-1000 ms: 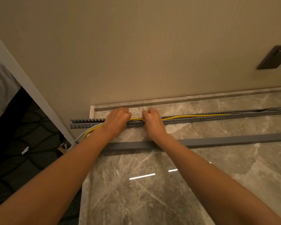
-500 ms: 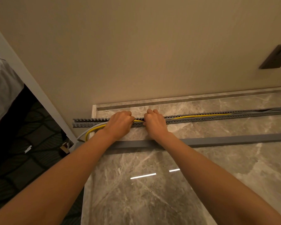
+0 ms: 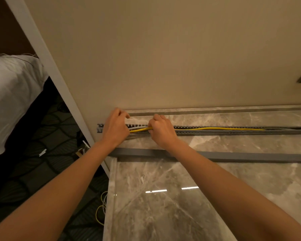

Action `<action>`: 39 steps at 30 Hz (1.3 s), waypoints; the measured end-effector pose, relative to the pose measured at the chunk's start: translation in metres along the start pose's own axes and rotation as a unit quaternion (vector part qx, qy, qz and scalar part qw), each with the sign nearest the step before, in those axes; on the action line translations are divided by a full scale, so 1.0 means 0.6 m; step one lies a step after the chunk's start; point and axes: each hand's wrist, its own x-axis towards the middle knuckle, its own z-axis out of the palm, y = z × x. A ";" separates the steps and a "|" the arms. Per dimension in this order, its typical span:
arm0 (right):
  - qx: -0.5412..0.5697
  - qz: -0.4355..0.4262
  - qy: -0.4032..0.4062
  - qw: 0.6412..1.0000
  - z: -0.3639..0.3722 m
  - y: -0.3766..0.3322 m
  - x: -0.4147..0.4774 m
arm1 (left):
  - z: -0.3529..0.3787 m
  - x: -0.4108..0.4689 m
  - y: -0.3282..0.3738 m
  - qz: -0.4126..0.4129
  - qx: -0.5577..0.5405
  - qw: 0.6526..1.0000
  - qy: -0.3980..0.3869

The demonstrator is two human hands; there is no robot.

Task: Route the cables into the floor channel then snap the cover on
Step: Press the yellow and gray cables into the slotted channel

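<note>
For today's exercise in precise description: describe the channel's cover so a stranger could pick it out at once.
Start at the beige wall and come down to the marble floor. Two long grey strips run along it: the slotted channel, holding the yellow cable, lies nearer the wall. The cover is the nearer one, plain and smooth, with no slots.

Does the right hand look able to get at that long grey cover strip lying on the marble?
Probably yes. The cover strip lies bare on the marble floor, passing under the wrist of the right hand. That hand grips the yellow cable, though, and would have to let go first.
</note>
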 end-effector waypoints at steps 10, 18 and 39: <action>0.097 -0.056 -0.052 0.992 0.024 -0.078 0.031 | -0.017 -0.014 -0.103 -0.321 -0.181 0.920 -0.131; 0.112 -0.037 -0.045 0.992 0.023 -0.081 0.035 | -0.001 -0.027 -0.149 -0.241 -0.182 0.920 -0.251; 0.173 0.042 -0.039 0.983 0.025 -0.087 0.038 | -0.048 -0.010 -0.171 0.050 -0.063 0.997 -0.012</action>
